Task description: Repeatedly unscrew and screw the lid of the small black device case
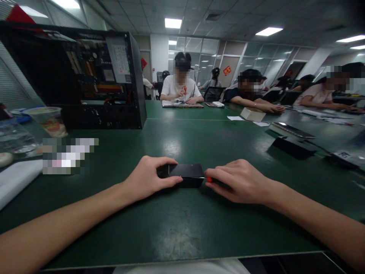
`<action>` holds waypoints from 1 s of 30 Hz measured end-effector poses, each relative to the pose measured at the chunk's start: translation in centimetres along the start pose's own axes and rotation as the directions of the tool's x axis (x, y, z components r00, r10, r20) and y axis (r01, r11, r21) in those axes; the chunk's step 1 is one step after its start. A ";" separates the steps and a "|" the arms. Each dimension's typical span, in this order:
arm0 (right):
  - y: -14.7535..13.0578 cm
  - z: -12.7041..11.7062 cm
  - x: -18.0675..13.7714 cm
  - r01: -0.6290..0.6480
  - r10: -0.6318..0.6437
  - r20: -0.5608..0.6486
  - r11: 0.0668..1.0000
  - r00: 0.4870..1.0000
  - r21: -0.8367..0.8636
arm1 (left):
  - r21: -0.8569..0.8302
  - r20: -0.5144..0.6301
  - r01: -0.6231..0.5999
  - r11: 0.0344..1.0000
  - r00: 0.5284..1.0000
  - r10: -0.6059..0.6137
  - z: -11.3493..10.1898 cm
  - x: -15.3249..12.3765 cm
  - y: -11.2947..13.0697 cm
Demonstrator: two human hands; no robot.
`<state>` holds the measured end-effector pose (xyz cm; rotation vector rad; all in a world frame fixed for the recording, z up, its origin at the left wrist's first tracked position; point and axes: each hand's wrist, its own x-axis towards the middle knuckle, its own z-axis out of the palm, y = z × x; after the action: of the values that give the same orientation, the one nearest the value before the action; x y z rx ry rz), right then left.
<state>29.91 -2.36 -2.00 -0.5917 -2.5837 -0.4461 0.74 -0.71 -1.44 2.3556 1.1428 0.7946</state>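
A small flat black box (188,173) lies on the green table (176,224) right in front of me. My left hand (148,178) grips its left end, fingers curled over the top and thumb along the near side. My right hand (238,180) is closed on a thin tool with a red tip (209,179), held sideways. The red tip touches the box's right near edge. Most of the tool is hidden under my fingers.
An open black computer case (85,76) stands at the back left, with a plastic cup (48,120) and a white pad (17,179) beside it. Black devices (291,139) lie to the right. Several other people sit working at the far side of the table.
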 end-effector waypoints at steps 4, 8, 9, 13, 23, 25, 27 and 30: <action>0.3 0.4 0.0 0.024 -0.024 -0.052 1.000 0.998 -0.010 | -0.018 -0.017 0.015 1.000 1.000 -0.015 0.4 0.0 0.3; 2.0 -0.5 -0.8 0.150 -0.152 -0.039 0.986 0.988 -0.068 | -0.035 -0.014 0.012 0.999 1.000 -0.012 0.5 -0.1 0.2; 2.3 -0.8 -1.0 0.159 -0.163 -0.041 0.985 0.986 -0.073 | -0.039 -0.013 0.016 0.999 1.000 -0.017 0.4 -0.2 0.2; 2.5 -1.9 -1.4 0.135 -0.138 -0.033 0.987 0.990 -0.085 | -0.053 -0.008 0.040 0.998 0.999 -0.041 0.4 -0.2 0.1; -0.3 -0.3 0.4 0.137 -0.155 -0.055 0.960 0.986 -0.245 | -0.055 -0.024 0.032 0.998 0.999 -0.033 0.6 -0.1 0.2; -0.7 0.3 0.5 0.129 -0.151 -0.078 0.963 0.985 -0.235 | -0.061 -0.024 0.023 0.998 0.999 -0.024 0.7 -0.2 0.3; -1.0 0.8 0.6 0.111 -0.132 -0.095 0.973 0.987 -0.202 | -0.068 -0.023 0.019 0.997 1.000 -0.021 0.7 -0.2 0.4; -1.2 1.5 0.7 0.077 -0.092 -0.111 0.989 0.990 -0.127 | -0.072 -0.033 0.023 0.997 0.999 -0.025 0.7 -0.2 0.5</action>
<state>28.29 -2.53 -3.18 -0.4826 -2.4893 -0.6524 1.39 -1.28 -1.76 2.2737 1.1352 0.8566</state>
